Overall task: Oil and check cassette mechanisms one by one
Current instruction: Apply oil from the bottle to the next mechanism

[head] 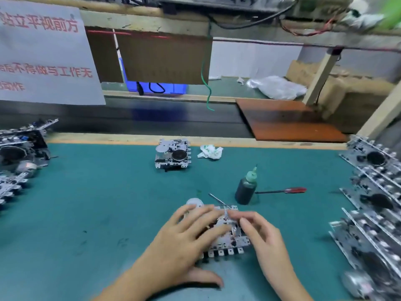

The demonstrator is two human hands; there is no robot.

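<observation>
A metal cassette mechanism (227,242) lies flat on the green mat near the front edge. My left hand (184,242) rests on its left half with fingers spread and fairly straight, and it hides much of the top. My right hand (262,235) is at the mechanism's right side, its thumb and forefinger pinching a thin metal needle (216,199) that points up and to the left over the far edge. A dark oil bottle (246,189) with a green nozzle stands just behind the mechanism.
A red-handled screwdriver (290,190) lies right of the bottle. A second mechanism (172,154) and a crumpled tissue (210,151) sit at the mat's far edge. Stacks of mechanisms line the right side (373,203) and the left (19,153). A dark conveyor belt (152,120) runs behind.
</observation>
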